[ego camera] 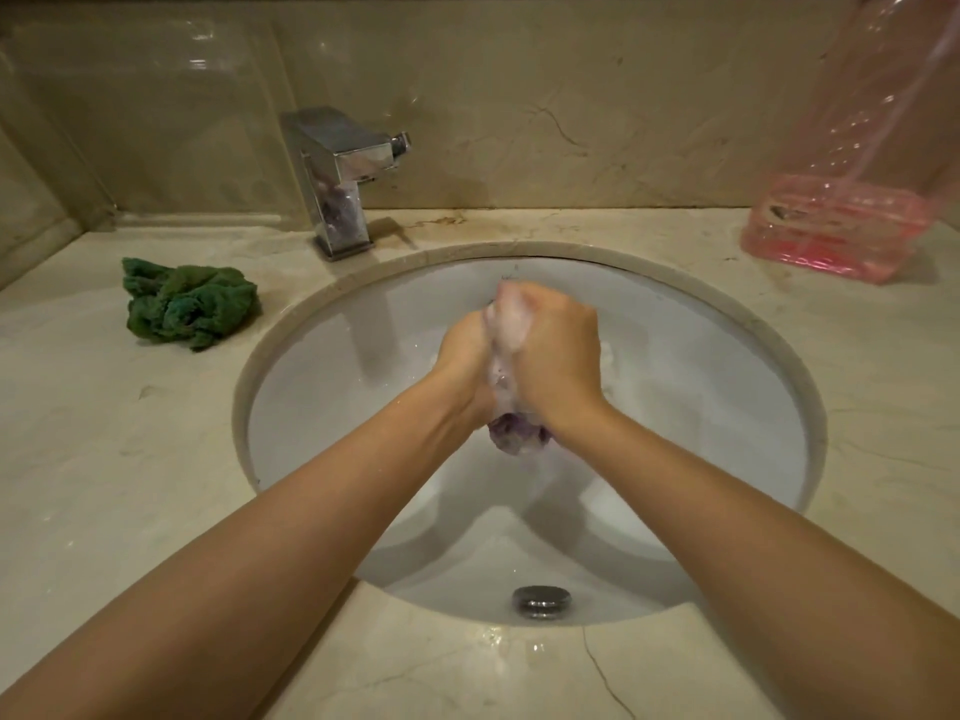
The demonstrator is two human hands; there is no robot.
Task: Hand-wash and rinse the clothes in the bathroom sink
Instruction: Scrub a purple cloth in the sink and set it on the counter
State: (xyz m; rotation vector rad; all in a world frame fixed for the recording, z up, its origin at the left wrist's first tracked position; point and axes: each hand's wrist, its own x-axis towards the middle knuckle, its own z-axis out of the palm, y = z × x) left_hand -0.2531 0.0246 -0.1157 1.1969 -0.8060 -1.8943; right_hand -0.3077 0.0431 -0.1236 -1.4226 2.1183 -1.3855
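Note:
A small purple cloth, wet and covered in white suds, is squeezed between both hands above the middle of the white sink basin. My left hand grips it from the left and my right hand grips it from the right, fingers curled round it. Only the cloth's lower end and a soapy strip between the hands show. A crumpled green cloth lies on the counter left of the sink.
A chrome square faucet stands behind the sink, with no water running. A pink transparent plastic bag stands on the marble counter at the back right. The drain stopper sits at the basin's near side.

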